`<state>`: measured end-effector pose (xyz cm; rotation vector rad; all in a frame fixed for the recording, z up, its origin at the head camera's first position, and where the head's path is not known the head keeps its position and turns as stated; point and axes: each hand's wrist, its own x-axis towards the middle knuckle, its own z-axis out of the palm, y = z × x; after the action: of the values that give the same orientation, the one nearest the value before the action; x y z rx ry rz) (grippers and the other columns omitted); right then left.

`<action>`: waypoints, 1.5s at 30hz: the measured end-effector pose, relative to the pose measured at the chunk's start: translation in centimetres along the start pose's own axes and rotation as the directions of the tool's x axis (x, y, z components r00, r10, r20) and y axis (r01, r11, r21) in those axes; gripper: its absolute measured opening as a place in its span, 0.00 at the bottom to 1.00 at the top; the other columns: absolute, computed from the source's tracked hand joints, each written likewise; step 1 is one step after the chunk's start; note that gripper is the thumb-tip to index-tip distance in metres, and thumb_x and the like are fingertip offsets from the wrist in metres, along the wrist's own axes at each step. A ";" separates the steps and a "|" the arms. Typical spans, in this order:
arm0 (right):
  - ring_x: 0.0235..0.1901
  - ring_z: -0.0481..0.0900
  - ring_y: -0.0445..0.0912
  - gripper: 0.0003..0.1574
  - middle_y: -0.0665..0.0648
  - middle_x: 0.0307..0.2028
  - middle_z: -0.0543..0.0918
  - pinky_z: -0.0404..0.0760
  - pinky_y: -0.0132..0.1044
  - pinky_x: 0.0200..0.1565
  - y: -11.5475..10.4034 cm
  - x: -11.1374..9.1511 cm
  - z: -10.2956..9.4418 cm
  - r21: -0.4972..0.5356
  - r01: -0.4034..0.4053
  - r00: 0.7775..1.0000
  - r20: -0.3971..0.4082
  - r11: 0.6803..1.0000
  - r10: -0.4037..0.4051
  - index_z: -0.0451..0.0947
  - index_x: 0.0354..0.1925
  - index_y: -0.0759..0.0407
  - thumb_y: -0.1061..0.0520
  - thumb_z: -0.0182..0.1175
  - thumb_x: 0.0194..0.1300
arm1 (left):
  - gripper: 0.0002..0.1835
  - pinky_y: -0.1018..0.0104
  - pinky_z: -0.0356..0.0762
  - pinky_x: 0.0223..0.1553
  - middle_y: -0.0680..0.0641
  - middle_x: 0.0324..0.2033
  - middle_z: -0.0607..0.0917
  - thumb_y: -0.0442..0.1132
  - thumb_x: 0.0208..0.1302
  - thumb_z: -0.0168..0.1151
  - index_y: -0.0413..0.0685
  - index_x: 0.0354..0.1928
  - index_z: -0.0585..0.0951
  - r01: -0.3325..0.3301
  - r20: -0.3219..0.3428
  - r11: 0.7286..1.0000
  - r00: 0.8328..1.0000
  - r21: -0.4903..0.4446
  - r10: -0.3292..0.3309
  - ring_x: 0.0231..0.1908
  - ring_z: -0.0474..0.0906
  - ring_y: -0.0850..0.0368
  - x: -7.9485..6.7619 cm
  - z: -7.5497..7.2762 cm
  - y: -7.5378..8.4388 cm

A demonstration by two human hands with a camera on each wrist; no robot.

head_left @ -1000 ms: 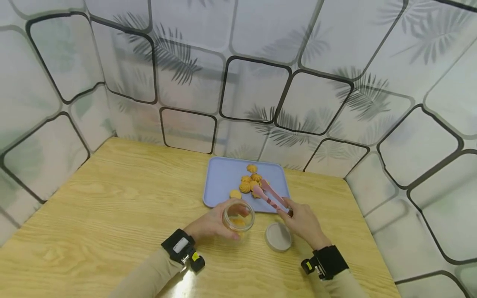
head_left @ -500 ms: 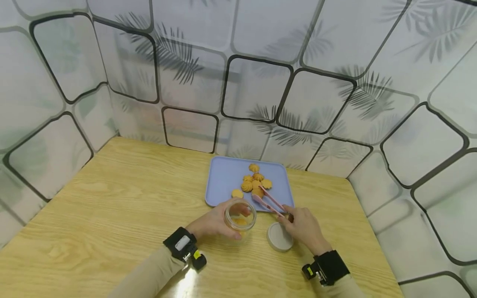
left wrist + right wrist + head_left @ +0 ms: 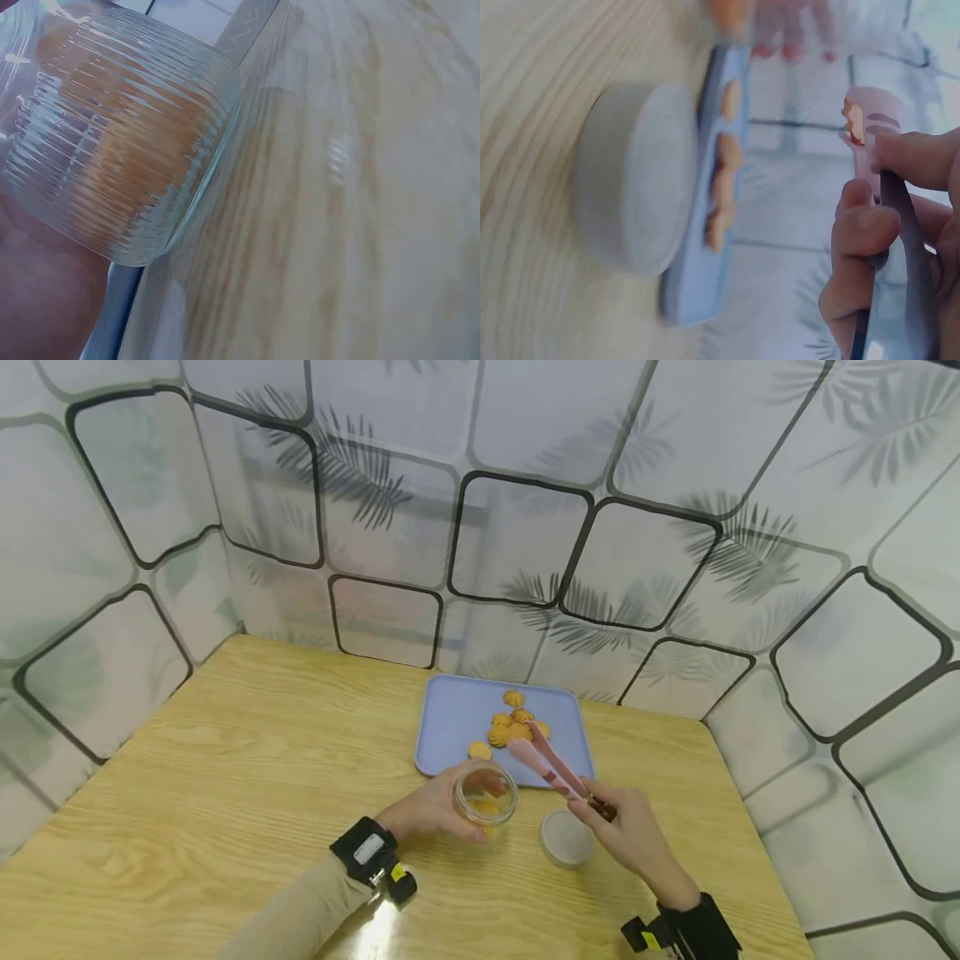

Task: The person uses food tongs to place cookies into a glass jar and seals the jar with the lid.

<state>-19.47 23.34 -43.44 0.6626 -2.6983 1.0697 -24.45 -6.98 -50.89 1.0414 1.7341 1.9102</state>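
Note:
In the head view my left hand grips a clear glass jar from its left side, the mouth facing up. Ridged glass and golden cookies inside it show in the left wrist view. My right hand holds pink tongs between thumb and fingers, their tips raised over the near part of a blue tray. A cookie is pinched between the tong tips in the right wrist view. On the tray lie several piped cookies, clustered toward its middle and right.
A round whitish lid lies on the wooden table between the jar and my right wrist. A patterned curtain hangs behind the table and along both sides.
The tongs closed around a cookie at the near side of the pile and lifted it. My right hand has drawn back toward me and to the right. The left hand and jar hold their place.

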 end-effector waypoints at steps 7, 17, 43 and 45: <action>0.14 0.56 0.28 0.19 0.40 0.15 0.68 0.59 0.25 0.15 -3.2 -1.2 -1.1 0.138 0.038 0.997 0.065 0.990 -0.047 0.84 0.56 0.64 0.61 0.66 0.68 | 0.46 0.52 0.71 0.67 0.34 0.62 0.77 0.34 0.46 0.81 0.44 0.69 0.69 0.032 -0.029 0.998 0.999 0.049 -0.030 0.63 0.73 0.40 -0.2 -0.2 0.5; 0.16 0.56 0.26 0.22 0.37 0.15 0.67 0.59 0.23 0.17 -4.7 -2.1 -1.3 0.120 0.100 0.979 0.165 0.988 -0.119 0.82 0.57 0.67 0.59 0.66 0.68 | 0.56 0.49 0.65 0.71 0.41 0.71 0.70 0.36 0.45 0.82 0.46 0.77 0.60 0.170 -0.078 0.979 0.984 0.114 -0.162 0.71 0.64 0.43 -0.6 -0.1 0.8; 0.16 0.56 0.26 0.23 0.35 0.18 0.70 0.60 0.24 0.17 -5.1 -1.9 -1.2 0.028 0.116 0.977 0.179 0.993 -0.119 0.82 0.58 0.65 0.56 0.67 0.68 | 0.48 0.57 0.72 0.65 0.48 0.62 0.77 0.34 0.44 0.81 0.51 0.70 0.69 0.144 -0.058 0.984 0.989 0.106 -0.139 0.62 0.72 0.53 -0.5 -0.1 0.8; 0.16 0.56 0.26 0.23 0.36 0.18 0.70 0.59 0.23 0.17 -5.1 -1.9 -1.3 0.022 0.113 0.976 0.183 0.993 -0.115 0.82 0.58 0.65 0.56 0.67 0.68 | 0.48 0.59 0.73 0.64 0.48 0.61 0.78 0.34 0.44 0.81 0.51 0.70 0.69 0.148 -0.061 0.983 0.988 0.107 -0.142 0.61 0.73 0.54 -0.4 -0.1 0.9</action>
<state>-15.48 21.58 -39.95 0.9494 -2.7675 1.0438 -24.02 -7.49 -50.16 0.8822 1.9102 1.7848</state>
